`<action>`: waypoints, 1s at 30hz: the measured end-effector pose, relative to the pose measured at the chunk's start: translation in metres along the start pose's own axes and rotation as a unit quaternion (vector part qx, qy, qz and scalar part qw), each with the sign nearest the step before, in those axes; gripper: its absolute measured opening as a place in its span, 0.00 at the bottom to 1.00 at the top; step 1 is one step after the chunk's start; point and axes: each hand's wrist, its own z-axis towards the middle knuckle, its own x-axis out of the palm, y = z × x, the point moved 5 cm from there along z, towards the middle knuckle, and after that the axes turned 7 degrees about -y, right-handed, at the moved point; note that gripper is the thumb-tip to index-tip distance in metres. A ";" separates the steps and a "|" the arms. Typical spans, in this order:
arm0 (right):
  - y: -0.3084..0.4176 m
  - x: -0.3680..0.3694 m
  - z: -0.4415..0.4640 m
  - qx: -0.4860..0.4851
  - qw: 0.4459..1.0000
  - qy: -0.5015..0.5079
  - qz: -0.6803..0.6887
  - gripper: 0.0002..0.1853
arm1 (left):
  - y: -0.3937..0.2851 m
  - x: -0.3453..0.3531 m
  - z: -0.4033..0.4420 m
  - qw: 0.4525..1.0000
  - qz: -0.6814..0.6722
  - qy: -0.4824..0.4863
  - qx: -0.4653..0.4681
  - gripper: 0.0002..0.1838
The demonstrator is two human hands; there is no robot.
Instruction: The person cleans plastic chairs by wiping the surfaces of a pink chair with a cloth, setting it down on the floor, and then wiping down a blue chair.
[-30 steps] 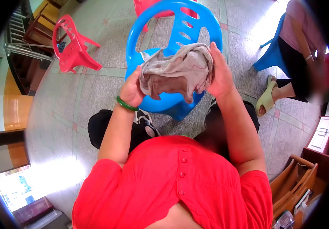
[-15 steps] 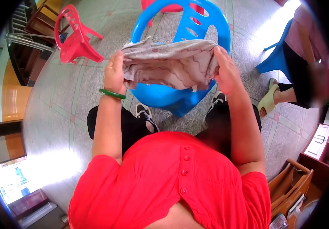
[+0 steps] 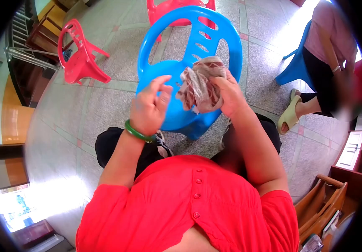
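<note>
A crumpled, grey-pink patterned cloth hangs over the seat of a blue plastic chair. My right hand grips the cloth at its right side, thumb on top. Left of the cloth is my left hand, apart from it, with its fingers spread and slightly curled and nothing in them. A green bangle circles my left wrist.
Red plastic chairs stand at the upper left and behind the blue one. At the right a person sits on another blue chair. A wooden rack is at the lower right.
The cloth, earlier stretched between both hands, is now bunched up in my right hand. My left hand has let go of it. The view has shifted a little.
</note>
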 end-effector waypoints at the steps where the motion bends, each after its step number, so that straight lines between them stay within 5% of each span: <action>1: 0.009 0.002 -0.003 -0.044 0.999 -0.013 0.008 0.20 | 0.012 0.005 0.006 1.000 0.003 0.001 0.003 0.25; 3: 0.010 0.009 -0.009 -0.041 0.998 0.035 0.015 0.23 | 0.053 0.025 0.016 0.954 -0.276 -0.001 -0.113 0.29; 5: -0.004 0.023 -0.017 0.019 0.991 0.129 -0.007 0.25 | 0.058 0.047 0.015 0.919 -0.353 0.024 -0.172 0.32; 7: -0.008 0.029 -0.025 0.037 0.986 0.158 -0.033 0.26 | 0.034 0.069 0.009 0.649 -0.717 0.131 -0.218 0.33; 8: 0.005 0.029 -0.027 -0.154 0.930 0.137 -0.303 0.25 | 0.021 0.071 0.006 0.637 -0.722 0.179 -0.204 0.32; 9: 0.014 0.033 -0.033 -0.324 0.769 0.101 -0.541 0.24 | 0.030 0.075 0.009 0.637 -0.720 0.184 -0.205 0.32; 10: 0.029 0.024 -0.033 -0.469 0.662 -0.020 -0.584 0.27 | 0.045 0.082 0.015 0.631 -0.724 0.188 -0.208 0.30; 12: 0.068 -0.008 -0.023 -0.487 0.665 -0.231 -0.517 0.29 | 0.040 0.082 0.034 0.653 -0.708 0.167 -0.211 0.26; 13: 0.076 -0.007 -0.020 -0.487 0.664 -0.235 -0.516 0.29 | 0.032 0.075 0.044 0.653 -0.706 0.172 -0.211 0.26; 15: 0.094 -0.005 -0.027 -0.498 0.528 -0.362 -0.585 0.27 | 0.016 0.060 0.073 0.698 -0.671 0.210 -0.135 0.23; 16: 0.090 -0.008 -0.022 -0.496 0.526 -0.367 -0.585 0.27 | 0.003 0.051 0.090 0.789 -0.595 0.113 -0.106 0.20; 17: 0.079 -0.020 -0.003 -0.398 0.602 -0.363 -0.589 0.27 | -0.009 0.057 0.101 0.788 -0.596 0.116 -0.105 0.20; 18: 0.071 -0.028 0.013 -0.297 0.669 -0.351 -0.584 0.27 | -0.025 0.056 0.113 0.880 -0.470 0.061 0.020 0.17; 19: 0.076 -0.028 0.013 -0.301 0.668 -0.349 -0.584 0.27 | -0.045 0.056 0.119 0.935 -0.324 -0.001 0.143 0.15; 20: 0.068 -0.036 0.019 -0.171 0.797 -0.284 -0.505 0.32 | -0.070 0.060 0.118 0.938 -0.227 -0.041 0.260 0.15; 22: 0.047 -0.039 0.030 -0.029 0.891 -0.201 -0.407 0.37 | -0.106 0.084 0.113 0.899 -0.031 -0.099 0.426 0.16; 23: 0.043 -0.044 0.038 -0.112 0.869 -0.214 -0.432 0.35 | -0.115 0.100 0.111 0.870 0.058 -0.113 0.477 0.17; 27: 0.021 -0.064 0.048 -0.423 0.711 -0.264 -0.496 0.31 | -0.110 0.153 0.145 0.848 0.037 -0.080 0.523 0.12; 29: 0.030 -0.052 0.041 -0.524 0.536 -0.245 -0.614 0.20 | -0.112 0.162 0.164 0.841 0.064 -0.013 0.538 0.08; 30: 0.030 -0.065 0.048 -0.403 0.718 -0.259 -0.505 0.17 | -0.115 0.164 0.169 0.832 0.059 -0.021 0.551 0.09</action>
